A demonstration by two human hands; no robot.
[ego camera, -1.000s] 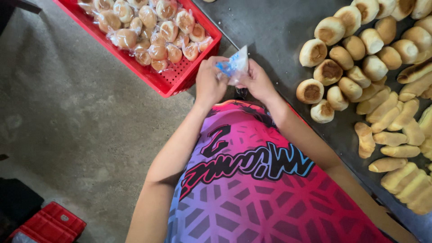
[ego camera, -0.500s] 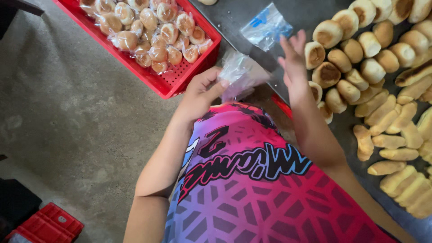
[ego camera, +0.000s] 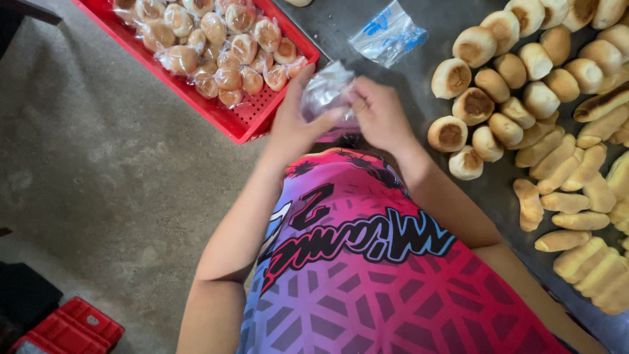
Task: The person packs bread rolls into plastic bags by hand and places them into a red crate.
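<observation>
Both your hands meet at your chest: left hand (ego camera: 293,124) and right hand (ego camera: 380,115) pinching a crinkly clear plastic bag (ego camera: 325,92) between them. Grey metal table (ego camera: 341,29) underneath, rough concrete floor (ego camera: 98,170) left. Red perforated crate (ego camera: 242,121) holds bagged buns (ego camera: 216,39); loose round buns (ego camera: 498,85) sit right.

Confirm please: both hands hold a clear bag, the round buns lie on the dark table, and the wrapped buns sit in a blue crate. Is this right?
Not quite: the crate is red, not blue, as the head view shows. The rest holds: the left hand and right hand hold the clear bag, the round buns lie on the dark table, and the wrapped buns sit in the crate.
</observation>
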